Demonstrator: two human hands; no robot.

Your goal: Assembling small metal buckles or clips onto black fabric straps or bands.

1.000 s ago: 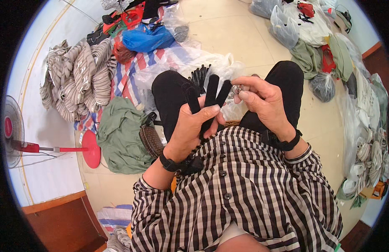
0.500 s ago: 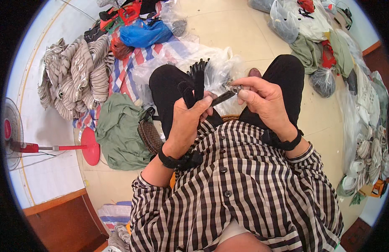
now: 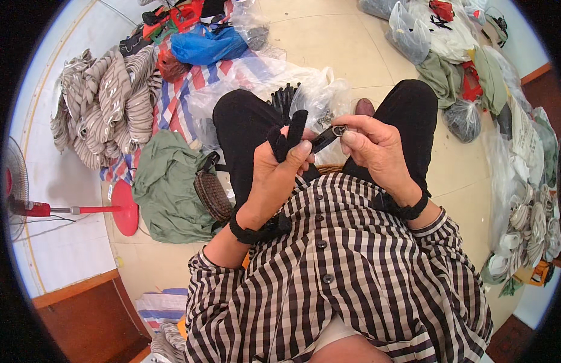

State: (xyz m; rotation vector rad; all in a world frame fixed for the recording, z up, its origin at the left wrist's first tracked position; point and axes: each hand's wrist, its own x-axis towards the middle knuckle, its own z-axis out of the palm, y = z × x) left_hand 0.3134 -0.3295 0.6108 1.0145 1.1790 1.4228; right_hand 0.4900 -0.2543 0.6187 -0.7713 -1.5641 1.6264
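My left hand point(image 3: 273, 176) is closed on a black strap point(image 3: 322, 141), pinching it between thumb and fingers. A fuzzy-looking length of it sticks up above that hand. At the strap's right end my right hand point(image 3: 382, 152) pinches a small metal ring point(image 3: 338, 130) between thumb and fingertips. The strap spans the short gap between both hands, over my lap. Just beyond them lies a bunch of similar black straps point(image 3: 283, 98), beside a clear plastic bag point(image 3: 321, 85) with small metal pieces in it.
Striped fabric bundles point(image 3: 108, 103) and a green cloth point(image 3: 165, 187) lie at left, near a red fan base point(image 3: 125, 209). A blue bag point(image 3: 209, 46) lies at the far left. Filled plastic bags point(image 3: 409, 37) and rolled straps point(image 3: 525, 227) line the right side.
The strap's loose end above my left hand has swung right. Its stretch between the hands has turned, and the metal ring shows more plainly. Both hands keep their hold.
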